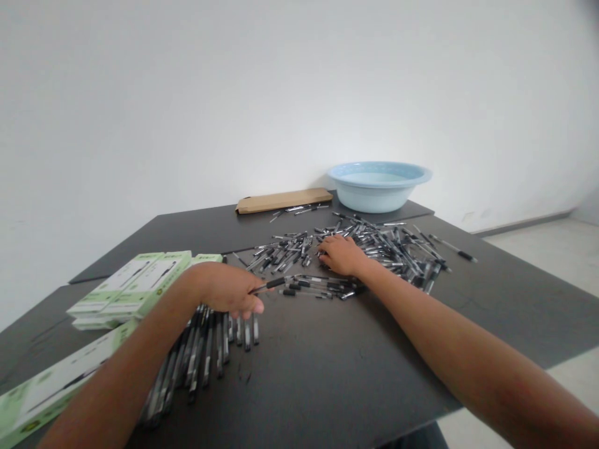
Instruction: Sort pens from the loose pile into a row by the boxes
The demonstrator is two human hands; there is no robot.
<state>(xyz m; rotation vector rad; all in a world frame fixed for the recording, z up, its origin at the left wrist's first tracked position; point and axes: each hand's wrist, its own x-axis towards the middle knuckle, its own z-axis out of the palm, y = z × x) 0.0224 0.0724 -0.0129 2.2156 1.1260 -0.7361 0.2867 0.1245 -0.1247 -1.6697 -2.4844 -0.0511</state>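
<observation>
My left hand [229, 290] is closed around a black pen [275, 283], whose grip end points right toward the loose pens. Under that hand and forearm lies a row of capped pens [206, 349], side by side and partly hidden. My right hand [342, 254] reaches into the big heap of loose pens [393, 246], palm down with bent fingers. Its fingertips are among the pens, and whether they grip one I cannot make out. Between my hands, several pens [318, 285] lie roughly parallel on the dark table [309, 368].
Green-and-white pen boxes [140, 280] are stacked at the left, with another box [65, 380] nearer to me. A light blue basin [379, 187] stands at the back right beside a flat brown cardboard piece [284, 200]. A white wall [234, 93] rises behind the table.
</observation>
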